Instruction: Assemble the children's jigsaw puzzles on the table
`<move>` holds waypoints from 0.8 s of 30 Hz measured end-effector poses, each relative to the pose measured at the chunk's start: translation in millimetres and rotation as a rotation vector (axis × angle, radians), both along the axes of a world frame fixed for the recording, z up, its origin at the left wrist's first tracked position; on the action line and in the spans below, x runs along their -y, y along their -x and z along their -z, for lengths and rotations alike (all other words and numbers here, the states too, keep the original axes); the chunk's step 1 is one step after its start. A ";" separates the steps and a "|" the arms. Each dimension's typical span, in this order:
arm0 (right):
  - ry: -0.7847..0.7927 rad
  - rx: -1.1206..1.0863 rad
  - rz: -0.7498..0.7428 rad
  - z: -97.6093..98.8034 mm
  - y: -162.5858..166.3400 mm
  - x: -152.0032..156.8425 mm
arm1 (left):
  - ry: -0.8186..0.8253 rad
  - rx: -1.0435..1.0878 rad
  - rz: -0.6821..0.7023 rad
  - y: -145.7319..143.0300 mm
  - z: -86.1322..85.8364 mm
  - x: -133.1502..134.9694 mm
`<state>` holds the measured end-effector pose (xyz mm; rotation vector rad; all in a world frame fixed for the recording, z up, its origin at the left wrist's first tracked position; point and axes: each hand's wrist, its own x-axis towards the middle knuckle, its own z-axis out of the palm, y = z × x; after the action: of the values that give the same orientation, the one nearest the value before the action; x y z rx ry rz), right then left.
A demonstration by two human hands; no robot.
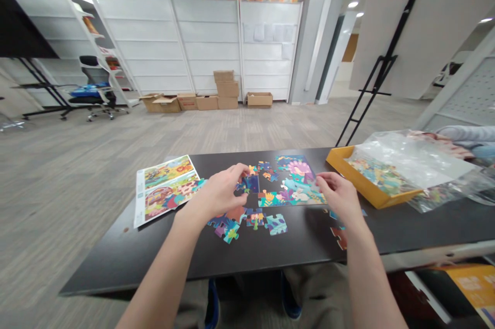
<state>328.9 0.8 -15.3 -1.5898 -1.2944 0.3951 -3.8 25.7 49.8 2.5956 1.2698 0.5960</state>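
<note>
A partly joined jigsaw puzzle (299, 192) lies on the black table, with a white rabbit, purple plants and a pink shape in its picture. At its right edge my right hand (342, 197) has thumb and fingers pinched together; whatever is between them is hidden. My left hand (218, 190) hovers left of the puzzle, thumb and fingers curved but apart, over dark blue puzzle pieces (251, 183). Nearer me lie several loose pieces, among them a teal leafy piece (276, 224) and a purple-green piece (228, 231). A reddish-brown piece (339, 237) is partly covered by my right wrist.
A printed picture sheet (164, 187) lies left on the black table (127, 257). To the right stands a yellow box tray (373, 192) with plastic bags and puzzle pieces in it. Beyond are a black easel stand (377, 81) and cardboard boxes (228, 89) on the floor.
</note>
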 end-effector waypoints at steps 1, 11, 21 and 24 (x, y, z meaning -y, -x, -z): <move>0.018 -0.020 -0.102 -1.2 7.3 -0.3 | -0.011 0.019 0.029 -8.0 0.5 1.5; 0.138 -0.269 -0.574 -26.2 54.2 10.1 | -0.051 0.017 0.193 -56.5 1.3 11.6; 0.153 -0.379 -0.547 -19.5 50.0 6.6 | -0.042 0.052 0.255 -57.4 12.4 7.1; 0.163 -0.361 -0.545 -20.9 50.7 6.8 | -0.034 0.058 0.252 -55.7 15.2 5.4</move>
<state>278.2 -5.9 5.6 -1.1974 -1.4183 1.0964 51.9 20.3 34.6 2.6864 0.9027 0.6440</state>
